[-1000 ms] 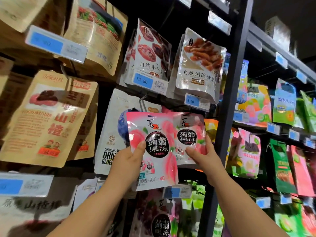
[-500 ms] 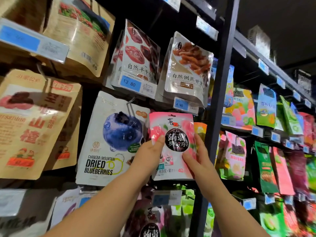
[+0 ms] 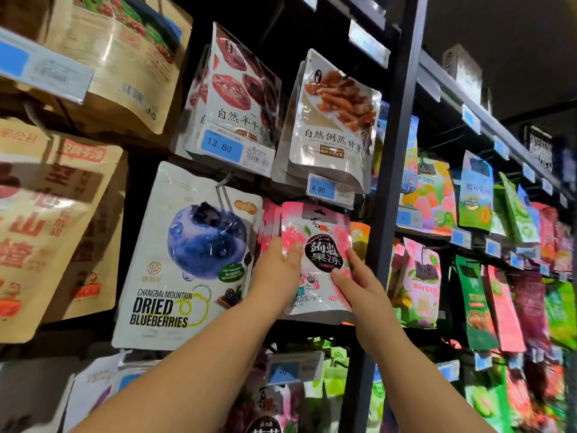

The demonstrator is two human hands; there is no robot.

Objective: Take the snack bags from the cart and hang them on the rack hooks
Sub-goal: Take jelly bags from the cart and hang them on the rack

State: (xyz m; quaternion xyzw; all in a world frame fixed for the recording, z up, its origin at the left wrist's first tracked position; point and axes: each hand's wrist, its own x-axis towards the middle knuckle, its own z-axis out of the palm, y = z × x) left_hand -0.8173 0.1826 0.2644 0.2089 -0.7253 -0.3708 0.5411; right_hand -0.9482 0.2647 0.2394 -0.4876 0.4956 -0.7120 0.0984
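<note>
Both hands pinch the pink jelly bag (image 3: 315, 260) at frame centre: left hand (image 3: 278, 270) on its left edge, right hand (image 3: 359, 279) lower right, beside the blueberry bag (image 3: 187, 254).

The white pouch (image 3: 184, 254) reads "CHANGBAI MOUNTAIN DRIED BLUEBERRIES". One blue price tag (image 3: 222, 147) shows "13 80", another (image 3: 319, 189) "4 90" (Chinese lettering covers most bags).

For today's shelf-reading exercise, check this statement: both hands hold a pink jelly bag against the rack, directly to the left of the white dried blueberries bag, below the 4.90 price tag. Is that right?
Not quite. The head view shows the pink jelly bag to the right of the dried blueberries bag, not the left. The rest stands: the left hand and right hand both hold it, below the 4.90 price tag.
</note>
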